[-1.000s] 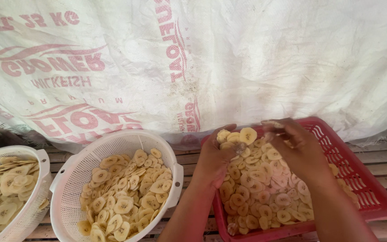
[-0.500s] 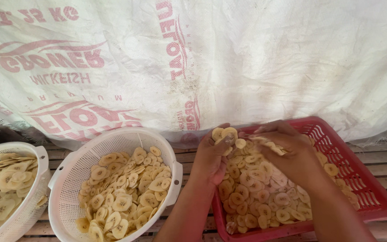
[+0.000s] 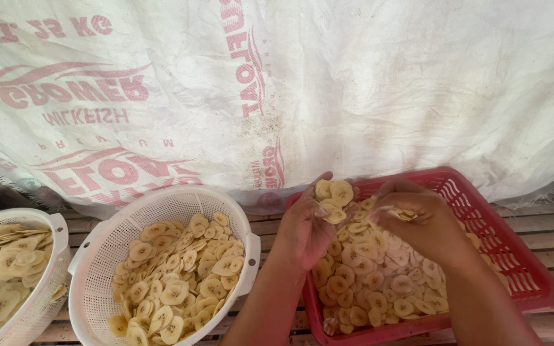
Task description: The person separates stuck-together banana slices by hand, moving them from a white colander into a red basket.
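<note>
From my remote seat I judge we're mid-sorting: the left hand [image 3: 306, 227] cups a stack of banana slices [image 3: 332, 200] over the red basket [image 3: 514, 256], the right hand [image 3: 421, 224] pinches a few (fingers curled shut), so next I'd free them gently.

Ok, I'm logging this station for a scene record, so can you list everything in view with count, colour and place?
red basket: one, red slotted plastic, lower right, holding slices
round baskets: two, white perforated plastic, one lower centre-left, the other cut off at the left edge, both holding slices
banana slices: too many to count, pale yellow, in all three baskets
sack cloth: one, white woven with red print, across the upper view
slatted surface: pale wooden slats, under the baskets
left hand: over the red basket, holding a small stack of slices
right hand: over the red basket, fingers curled on a few slices
</note>
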